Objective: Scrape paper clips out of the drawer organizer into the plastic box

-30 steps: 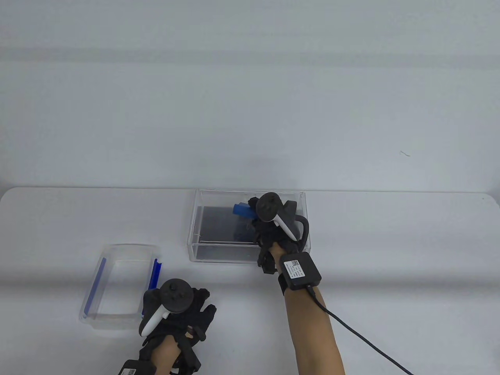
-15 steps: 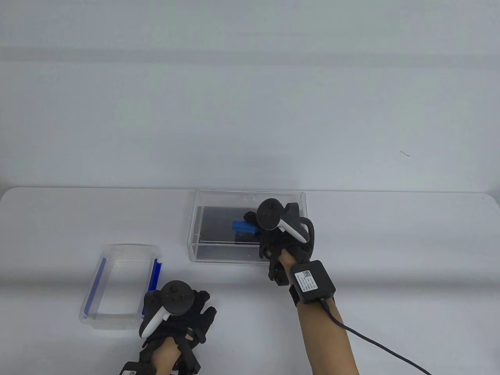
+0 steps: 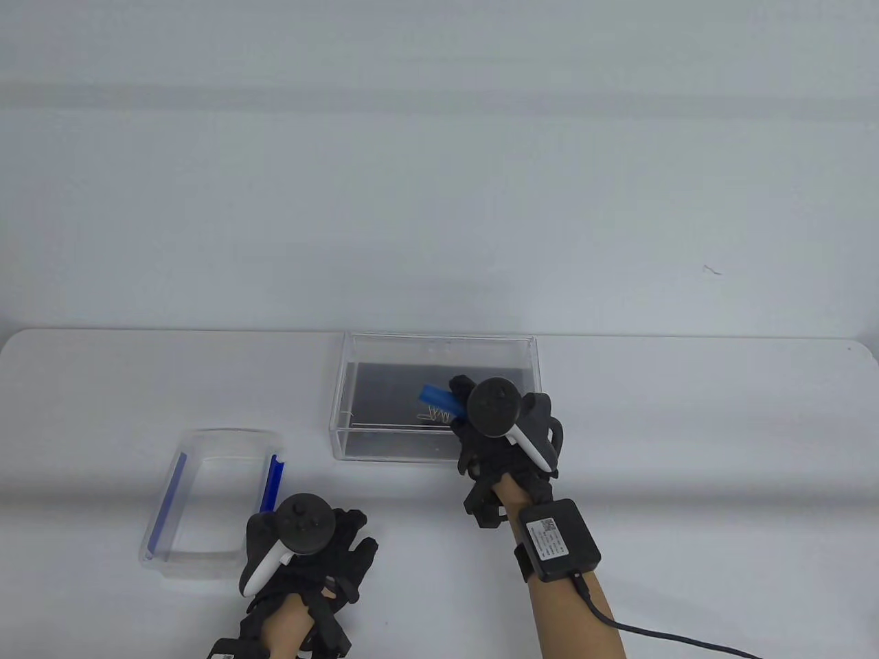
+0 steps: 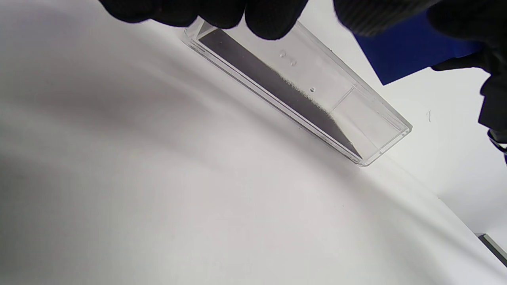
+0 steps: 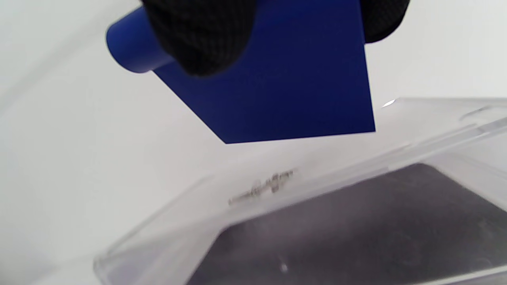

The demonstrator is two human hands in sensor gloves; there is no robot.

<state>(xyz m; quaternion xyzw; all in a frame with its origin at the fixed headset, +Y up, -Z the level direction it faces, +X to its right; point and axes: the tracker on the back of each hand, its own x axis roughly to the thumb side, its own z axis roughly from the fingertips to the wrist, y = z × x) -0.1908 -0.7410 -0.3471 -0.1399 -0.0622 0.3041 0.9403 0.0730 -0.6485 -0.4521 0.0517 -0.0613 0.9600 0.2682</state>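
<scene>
With our right hand (image 3: 505, 439) pinching the blue scraper (image 3: 438, 397) over the paper clips (image 3: 435, 414) gathered in the clear organizer (image 3: 357, 449), we judge the next move must carry them to the plastic box (image 3: 206, 439) beside our relaxed, empty left hand (image 3: 309, 556).

Bare table (image 3: 618, 425) between drawer organizer (image 3: 357, 343) and plastic box (image 3: 206, 436).

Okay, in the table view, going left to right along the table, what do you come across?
Clear plastic box with blue side strips → left hand in a black glove → clear acrylic drawer organizer → blue flat scraper → right hand in a black glove, gripping the scraper.
</scene>
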